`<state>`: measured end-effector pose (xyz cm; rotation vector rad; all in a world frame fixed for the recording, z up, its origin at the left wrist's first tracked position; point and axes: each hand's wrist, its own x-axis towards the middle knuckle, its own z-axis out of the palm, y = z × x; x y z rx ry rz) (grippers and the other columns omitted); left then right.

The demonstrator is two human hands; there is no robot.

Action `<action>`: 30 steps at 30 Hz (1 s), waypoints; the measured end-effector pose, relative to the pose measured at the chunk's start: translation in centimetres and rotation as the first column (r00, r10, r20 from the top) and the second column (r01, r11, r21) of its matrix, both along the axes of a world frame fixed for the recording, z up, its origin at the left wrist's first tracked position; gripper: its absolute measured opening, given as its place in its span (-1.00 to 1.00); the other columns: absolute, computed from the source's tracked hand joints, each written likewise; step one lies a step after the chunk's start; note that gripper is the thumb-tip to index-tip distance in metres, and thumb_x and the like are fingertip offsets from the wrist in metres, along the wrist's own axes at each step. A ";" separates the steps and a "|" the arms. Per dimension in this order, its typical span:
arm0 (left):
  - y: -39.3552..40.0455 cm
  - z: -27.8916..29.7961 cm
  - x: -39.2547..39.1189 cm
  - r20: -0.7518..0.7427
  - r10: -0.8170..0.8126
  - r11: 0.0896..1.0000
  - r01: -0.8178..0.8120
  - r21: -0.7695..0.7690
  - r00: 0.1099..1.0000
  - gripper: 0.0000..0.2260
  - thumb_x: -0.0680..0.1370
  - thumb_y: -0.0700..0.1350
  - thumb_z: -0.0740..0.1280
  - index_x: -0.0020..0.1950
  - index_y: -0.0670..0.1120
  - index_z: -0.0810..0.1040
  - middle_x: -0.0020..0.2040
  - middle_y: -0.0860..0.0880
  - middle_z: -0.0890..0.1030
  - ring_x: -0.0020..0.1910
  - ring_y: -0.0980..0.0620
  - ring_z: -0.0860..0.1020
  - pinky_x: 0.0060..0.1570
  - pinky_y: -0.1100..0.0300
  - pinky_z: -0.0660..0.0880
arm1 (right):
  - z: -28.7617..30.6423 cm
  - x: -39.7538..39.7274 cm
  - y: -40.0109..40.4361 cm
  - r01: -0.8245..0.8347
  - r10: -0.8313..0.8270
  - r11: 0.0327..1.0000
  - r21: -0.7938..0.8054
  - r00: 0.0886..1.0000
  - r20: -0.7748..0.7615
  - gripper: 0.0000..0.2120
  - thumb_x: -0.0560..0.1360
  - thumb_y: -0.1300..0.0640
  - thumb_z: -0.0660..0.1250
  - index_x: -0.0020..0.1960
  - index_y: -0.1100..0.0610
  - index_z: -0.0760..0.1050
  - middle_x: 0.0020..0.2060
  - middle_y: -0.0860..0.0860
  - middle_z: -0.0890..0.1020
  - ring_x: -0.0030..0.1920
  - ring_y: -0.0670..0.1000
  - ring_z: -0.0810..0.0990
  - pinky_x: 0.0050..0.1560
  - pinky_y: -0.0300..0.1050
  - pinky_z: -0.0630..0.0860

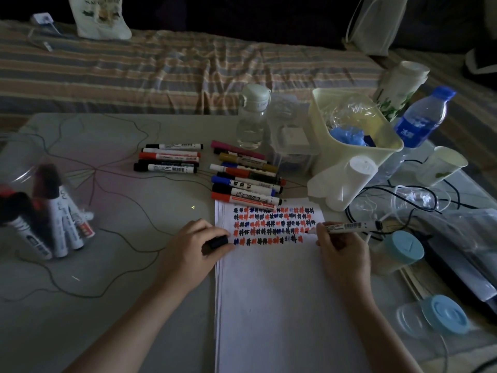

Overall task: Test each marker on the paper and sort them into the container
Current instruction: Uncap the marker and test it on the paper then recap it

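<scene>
From the head view, the right hand (340, 246) has its fingers clamped on a marker (347, 226), tip touching the paper (282, 292) beside rows of red, blue and black marks. The left hand (193, 246) pinches a black cap (218, 241) at the paper's edge. A clear container (40, 211) with markers stands far left on the table (134, 251).

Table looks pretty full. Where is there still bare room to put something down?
Bare patches: the table between the clear container of markers and the left hand, and the lower part of the paper between the forearms. The right side is crowded with cables, the cream bin, bottles and blue-lidded jars.
</scene>
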<state>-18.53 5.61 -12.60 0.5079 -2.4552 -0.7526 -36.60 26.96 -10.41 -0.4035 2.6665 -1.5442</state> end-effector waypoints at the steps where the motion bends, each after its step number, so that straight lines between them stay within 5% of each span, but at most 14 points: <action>1: 0.0 0.0 0.0 -0.003 0.001 1.000 -0.001 -0.001 1.000 -0.58 0.44 0.32 0.25 0.00 0.04 0.67 -0.18 0.18 0.50 -0.20 0.19 0.48 -0.31 0.35 0.41 | 0.0 0.1 0.0 0.003 -0.003 1.000 0.004 1.000 -0.007 -0.77 0.46 -0.11 0.39 -0.22 0.04 0.62 -0.35 -0.10 0.67 -0.29 -0.13 0.64 -0.23 -0.15 0.56; 14: -0.1 0.0 0.0 0.003 0.010 1.000 -0.010 0.008 1.000 -0.58 0.44 0.31 0.25 0.02 0.05 0.67 -0.17 0.18 0.52 -0.18 0.19 0.50 -0.31 0.25 0.50 | 0.3 0.4 0.0 -0.023 0.023 0.999 0.047 1.000 0.001 -0.79 0.45 -0.03 0.43 -0.25 0.09 0.59 -0.35 -0.06 0.65 -0.31 -0.08 0.60 -0.40 -0.37 0.39; 30: -0.1 0.2 0.1 0.005 0.004 1.000 -0.004 0.007 1.000 -0.54 0.43 0.35 0.22 0.03 0.04 0.67 -0.17 0.18 0.51 -0.18 0.19 0.49 -0.31 0.29 0.48 | -0.2 0.3 -0.1 -0.036 0.036 0.999 0.006 0.999 -0.035 -0.82 0.45 -0.02 0.42 -0.22 0.09 0.60 -0.33 -0.04 0.66 -0.25 0.00 0.64 -0.26 -0.08 0.54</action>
